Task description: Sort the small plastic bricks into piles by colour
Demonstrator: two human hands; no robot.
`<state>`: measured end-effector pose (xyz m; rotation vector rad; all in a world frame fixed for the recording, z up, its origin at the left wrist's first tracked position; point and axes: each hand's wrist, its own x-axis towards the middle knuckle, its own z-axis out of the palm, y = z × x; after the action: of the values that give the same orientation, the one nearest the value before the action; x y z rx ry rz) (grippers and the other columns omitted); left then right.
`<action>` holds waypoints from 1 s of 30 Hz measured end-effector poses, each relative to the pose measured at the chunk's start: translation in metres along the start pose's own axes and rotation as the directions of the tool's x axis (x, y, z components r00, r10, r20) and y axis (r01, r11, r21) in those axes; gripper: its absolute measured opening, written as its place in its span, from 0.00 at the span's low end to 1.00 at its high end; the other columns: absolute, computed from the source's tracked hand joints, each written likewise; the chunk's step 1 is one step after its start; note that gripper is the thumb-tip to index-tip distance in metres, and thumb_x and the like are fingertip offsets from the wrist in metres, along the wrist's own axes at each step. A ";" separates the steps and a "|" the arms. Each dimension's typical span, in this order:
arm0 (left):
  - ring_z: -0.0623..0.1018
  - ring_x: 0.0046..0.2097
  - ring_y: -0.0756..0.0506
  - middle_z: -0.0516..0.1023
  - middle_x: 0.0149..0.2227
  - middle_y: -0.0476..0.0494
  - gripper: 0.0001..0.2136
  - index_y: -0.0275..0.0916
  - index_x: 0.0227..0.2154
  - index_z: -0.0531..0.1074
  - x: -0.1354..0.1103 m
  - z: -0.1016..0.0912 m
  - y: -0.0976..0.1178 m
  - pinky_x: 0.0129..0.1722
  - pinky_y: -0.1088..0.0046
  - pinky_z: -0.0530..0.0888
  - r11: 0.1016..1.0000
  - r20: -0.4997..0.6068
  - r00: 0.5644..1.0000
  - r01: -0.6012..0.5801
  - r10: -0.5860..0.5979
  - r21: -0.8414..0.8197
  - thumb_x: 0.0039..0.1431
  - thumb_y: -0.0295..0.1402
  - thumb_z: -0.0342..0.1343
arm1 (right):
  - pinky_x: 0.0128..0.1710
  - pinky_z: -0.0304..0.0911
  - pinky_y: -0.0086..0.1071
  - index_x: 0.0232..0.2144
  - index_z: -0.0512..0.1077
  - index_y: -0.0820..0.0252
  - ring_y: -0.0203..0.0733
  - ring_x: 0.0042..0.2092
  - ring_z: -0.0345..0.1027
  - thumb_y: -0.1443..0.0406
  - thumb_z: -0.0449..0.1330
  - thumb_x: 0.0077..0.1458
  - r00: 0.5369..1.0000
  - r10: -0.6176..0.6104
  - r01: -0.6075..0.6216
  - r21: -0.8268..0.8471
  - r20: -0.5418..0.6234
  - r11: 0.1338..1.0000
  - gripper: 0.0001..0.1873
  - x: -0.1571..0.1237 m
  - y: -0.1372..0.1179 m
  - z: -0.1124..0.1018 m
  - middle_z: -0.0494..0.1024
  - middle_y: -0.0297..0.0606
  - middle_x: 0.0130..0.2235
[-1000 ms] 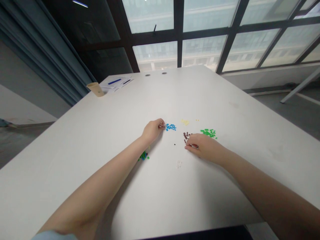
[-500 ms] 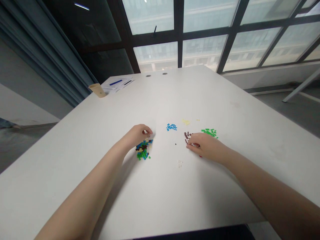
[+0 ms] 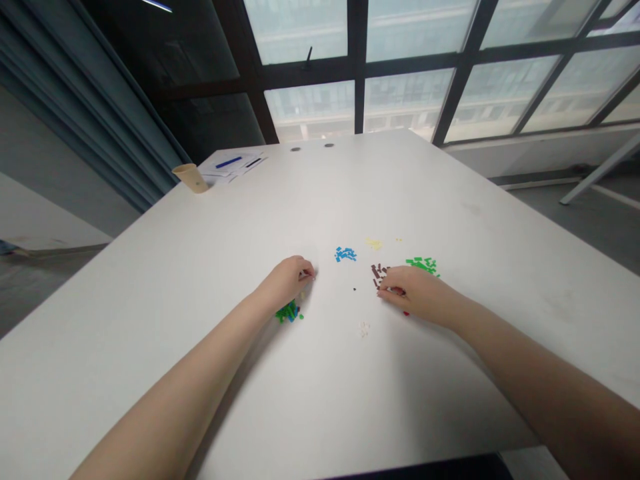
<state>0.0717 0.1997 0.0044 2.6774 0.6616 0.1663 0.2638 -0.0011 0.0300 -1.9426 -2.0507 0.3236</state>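
Observation:
My left hand (image 3: pixel 291 279) hovers over the mixed heap of small building bricks (image 3: pixel 287 311), hiding much of it. Its thumb and fingertips are pinched together; what they hold, if anything, is too small to make out. My right hand (image 3: pixel 417 291) rests at the brown bricks (image 3: pixel 377 272), fingers curled and closed near the tabletop, any piece in them hidden. Behind that hand lie green bricks (image 3: pixel 423 265), and a red piece (image 3: pixel 406 313) peeks out below it. Blue bricks (image 3: pixel 345 254) and pale yellow bricks (image 3: pixel 374 244) form separate groups farther back.
Tiny whitish pieces (image 3: pixel 363 329) and one dark piece (image 3: pixel 355 289) lie between my arms on the white table (image 3: pixel 320 400). At the far left stand a paper cup (image 3: pixel 191 179) and papers (image 3: pixel 225 170) with a blue pen (image 3: pixel 229 163). Windows rise behind.
My left hand has moved slightly right and nearer, covering more of the mixed heap. My right hand stays by the brown bricks. The camera view has shifted a little.

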 end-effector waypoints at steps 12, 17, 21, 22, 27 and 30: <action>0.68 0.27 0.53 0.69 0.24 0.51 0.07 0.37 0.28 0.67 -0.025 0.008 0.083 0.27 0.77 0.63 0.672 0.219 0.965 0.065 0.146 -0.738 0.52 0.36 0.54 | 0.41 0.58 0.33 0.33 0.72 0.59 0.37 0.36 0.65 0.62 0.55 0.54 0.926 -0.212 0.271 0.159 -0.312 0.949 0.08 0.000 -0.010 0.013 0.73 0.37 0.30; 0.67 0.26 0.54 0.67 0.24 0.52 0.11 0.37 0.28 0.63 -0.026 0.017 0.078 0.27 0.78 0.62 0.535 0.246 0.959 0.137 0.137 -0.833 0.50 0.38 0.57 | 0.41 0.58 0.32 0.30 0.73 0.58 0.35 0.35 0.65 0.63 0.54 0.55 0.907 -0.283 0.348 0.178 -0.311 0.920 0.09 -0.001 -0.014 0.013 0.73 0.37 0.30; 0.68 0.26 0.54 0.67 0.24 0.53 0.12 0.38 0.28 0.61 -0.025 0.022 0.077 0.27 0.78 0.63 0.509 0.234 0.964 0.139 0.128 -0.850 0.48 0.37 0.58 | 0.40 0.59 0.31 0.29 0.73 0.58 0.35 0.35 0.64 0.64 0.53 0.56 0.916 -0.285 0.350 0.220 -0.281 0.911 0.09 -0.001 -0.017 0.015 0.73 0.37 0.29; 0.68 0.26 0.54 0.67 0.24 0.52 0.11 0.38 0.29 0.61 -0.024 0.023 0.076 0.28 0.78 0.63 0.526 0.223 0.967 0.127 0.123 -0.841 0.48 0.37 0.58 | 0.40 0.59 0.31 0.28 0.73 0.59 0.35 0.35 0.64 0.65 0.53 0.55 0.917 -0.283 0.350 0.229 -0.280 0.908 0.09 0.000 -0.017 0.016 0.73 0.37 0.29; 0.71 0.29 0.50 0.73 0.28 0.48 0.06 0.40 0.29 0.65 -0.021 0.009 0.067 0.29 0.75 0.64 0.889 0.075 0.997 0.065 -0.034 -0.453 0.52 0.37 0.52 | 0.37 0.58 0.30 0.28 0.73 0.60 0.36 0.33 0.64 0.66 0.54 0.53 0.934 -0.103 0.177 0.194 -0.341 0.965 0.08 0.009 -0.001 0.014 0.72 0.37 0.27; 0.72 0.30 0.46 0.75 0.32 0.45 0.06 0.40 0.31 0.68 -0.019 -0.004 0.053 0.28 0.72 0.63 0.987 -0.017 0.987 0.160 -0.161 -0.030 0.52 0.35 0.51 | 0.33 0.57 0.30 0.28 0.73 0.61 0.37 0.32 0.63 0.66 0.55 0.51 0.910 0.151 -0.105 0.137 -0.387 0.985 0.07 0.019 0.023 0.008 0.71 0.37 0.27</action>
<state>0.0765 0.1490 0.0276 2.5842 0.8702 0.1572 0.2811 0.0200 0.0158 -1.8930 -1.6163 0.0615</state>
